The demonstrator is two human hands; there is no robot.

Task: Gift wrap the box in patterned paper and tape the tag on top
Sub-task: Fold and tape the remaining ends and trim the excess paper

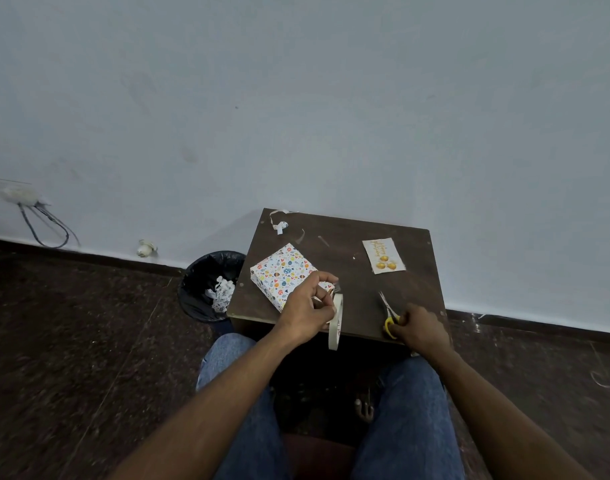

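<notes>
The box (284, 271), wrapped in white paper with coloured egg shapes, lies on the left part of the small dark table (341, 244). My left hand (308, 306) holds a cream roll of tape (335, 323) upright at the box's near right corner, fingers curled round it. The tag (384, 256), a pale card with yellow ornaments, lies flat at the table's back right. My right hand (419, 327) grips the yellow handles of the scissors (390, 315) at the near right edge, their blades pointing away from me.
A black-lined bin (210, 285) holding paper scraps stands on the floor left of the table. Curled paper strips (279, 221) lie at the table's back left corner. My knees in blue jeans are below the table's front edge. A wall rises right behind it.
</notes>
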